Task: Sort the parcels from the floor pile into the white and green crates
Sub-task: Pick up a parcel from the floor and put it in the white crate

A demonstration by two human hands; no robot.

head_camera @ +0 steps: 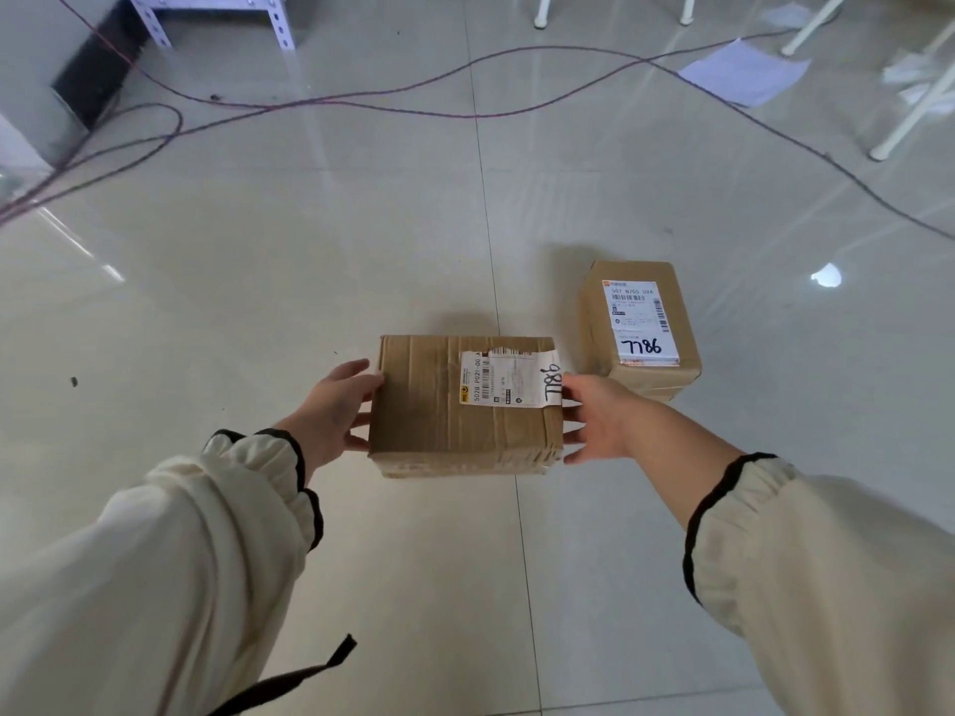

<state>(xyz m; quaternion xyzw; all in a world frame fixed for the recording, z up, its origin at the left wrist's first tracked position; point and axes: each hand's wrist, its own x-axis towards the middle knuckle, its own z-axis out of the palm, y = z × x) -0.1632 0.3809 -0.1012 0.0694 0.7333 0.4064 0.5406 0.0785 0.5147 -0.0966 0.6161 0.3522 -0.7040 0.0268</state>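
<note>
A brown cardboard parcel (pixel 439 421) with a white shipping label and a handwritten number lies in the middle of the view, low over the tiled floor. My left hand (pixel 338 410) lies against its left end, thumb at the top edge and fingers fairly straight. Spread, straight fingers of my right hand (pixel 599 421) touch the parcel's right end. A second brown parcel (pixel 638 328), labelled 7786, stands on the floor just behind and to the right. Neither the white nor the green crate is in view.
Dark cables (pixel 320 103) snake across the glossy floor at the back. A metal rack leg (pixel 281 23) stands at the back left. White furniture legs (pixel 909 116) and loose paper sheets (pixel 744 72) lie at the back right.
</note>
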